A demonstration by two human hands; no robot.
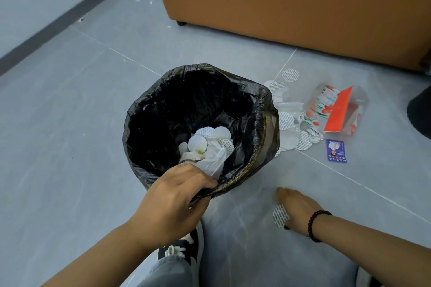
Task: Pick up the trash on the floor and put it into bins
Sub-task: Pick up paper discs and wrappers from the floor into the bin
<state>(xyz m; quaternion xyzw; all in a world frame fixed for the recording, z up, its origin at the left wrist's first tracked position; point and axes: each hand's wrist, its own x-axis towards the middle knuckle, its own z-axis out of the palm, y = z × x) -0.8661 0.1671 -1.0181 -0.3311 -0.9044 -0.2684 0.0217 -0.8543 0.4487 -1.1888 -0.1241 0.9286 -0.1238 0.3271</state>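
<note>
while left hand [177, 196] grips bin [268, 119]; foil disc [280, 216] under right hand [298, 207]

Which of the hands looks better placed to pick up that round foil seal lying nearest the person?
The right hand. It is already down on the foil seal on the floor, while the left hand grips the rim of the bin, apparently steadying it.

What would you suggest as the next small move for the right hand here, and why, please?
Probably pinch up the round foil seal lying on the floor under the right hand and drop it into the bin. The fingers are already at that seal, while the left hand grips the bin's near rim, and similar seals already lie inside.
</note>
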